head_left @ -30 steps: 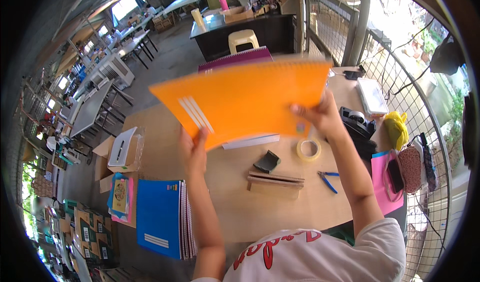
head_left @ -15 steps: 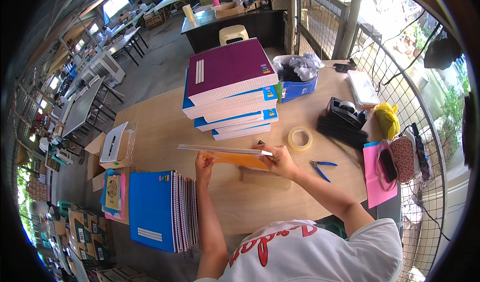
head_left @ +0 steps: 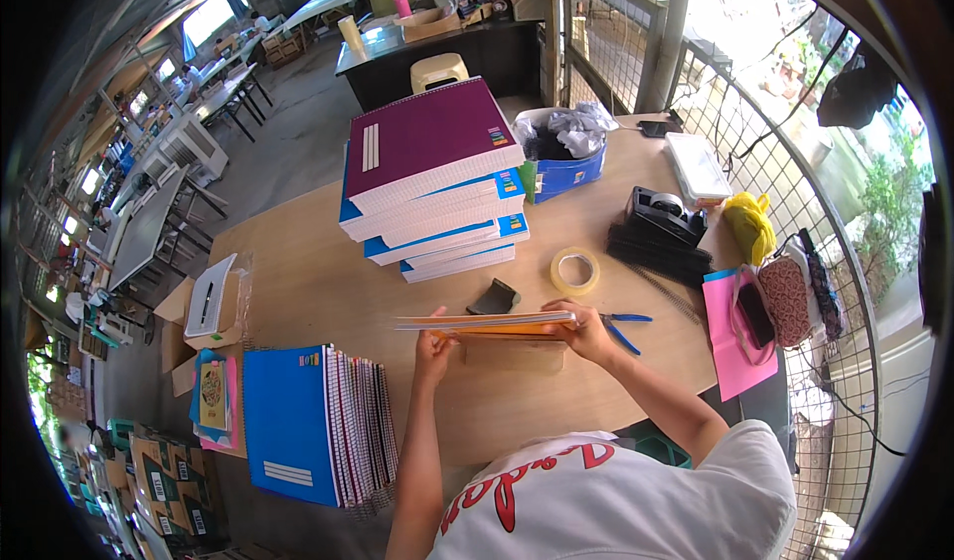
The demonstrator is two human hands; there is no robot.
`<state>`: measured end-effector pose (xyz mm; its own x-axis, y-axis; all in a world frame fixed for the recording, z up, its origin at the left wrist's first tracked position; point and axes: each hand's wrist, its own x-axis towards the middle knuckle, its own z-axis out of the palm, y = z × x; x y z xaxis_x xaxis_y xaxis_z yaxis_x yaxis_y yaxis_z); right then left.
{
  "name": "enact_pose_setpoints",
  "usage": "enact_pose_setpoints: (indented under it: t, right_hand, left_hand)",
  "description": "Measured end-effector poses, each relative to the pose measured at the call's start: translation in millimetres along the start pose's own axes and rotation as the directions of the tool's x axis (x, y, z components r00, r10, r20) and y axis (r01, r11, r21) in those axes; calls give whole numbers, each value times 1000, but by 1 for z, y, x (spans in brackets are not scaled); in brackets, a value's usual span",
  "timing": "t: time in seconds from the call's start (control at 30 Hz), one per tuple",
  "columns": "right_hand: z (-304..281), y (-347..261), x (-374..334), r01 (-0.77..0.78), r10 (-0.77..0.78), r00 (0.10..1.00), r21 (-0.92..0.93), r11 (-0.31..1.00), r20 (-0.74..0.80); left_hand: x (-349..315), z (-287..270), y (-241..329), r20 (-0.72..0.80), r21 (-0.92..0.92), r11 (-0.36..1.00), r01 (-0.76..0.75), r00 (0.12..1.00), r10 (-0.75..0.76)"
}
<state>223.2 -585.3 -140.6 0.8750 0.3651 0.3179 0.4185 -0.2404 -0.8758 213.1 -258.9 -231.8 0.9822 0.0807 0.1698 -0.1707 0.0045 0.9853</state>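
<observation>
A pile of blue notebooks [head_left: 286, 416] with curly wire edges sits at the near left. Just past it, the left hand [head_left: 430, 354] has its fingers pinched on the left part of an orange notebook [head_left: 502, 323]. The right hand [head_left: 584, 335] pinches the right end. The notebook is up over the worktop [head_left: 288, 262], tipped so it looks like a long, thin orange strip with pale edges. It is right by a wooden block [head_left: 512, 359]; I can't tell if they touch. Farther off are blue-handled pliers [head_left: 628, 335], a small dark piece [head_left: 494, 298], a tape roll [head_left: 575, 290] and a tall notebook stack [head_left: 437, 143], purple on top.
</observation>
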Motion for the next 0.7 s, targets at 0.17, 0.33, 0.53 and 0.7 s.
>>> enact_pose_setpoints:
  t: [0.17, 0.33, 0.53, 0.7]
  right_hand:
    - [8, 30, -36, -134, 137, 990, 354, 925, 17]
    - [22, 46, -41, -266, 233, 963, 327, 907, 137]
    - [-12, 43, -46, -252, 220, 960, 191, 949, 175]
    - [-130, 104, -28, -560, 216, 813, -627, 541, -540]
  left_hand:
    - [-17, -12, -42, 42, 42, 892, 450, 891, -451]
    - [-92, -15, -35, -164, 775, 632, -11, 962, 219]
    - [-62, 143, 180, 276, 903, 210, -375, 881, 385]
    - [-44, 171, 176, 384, 868, 200, -454, 870, 308]
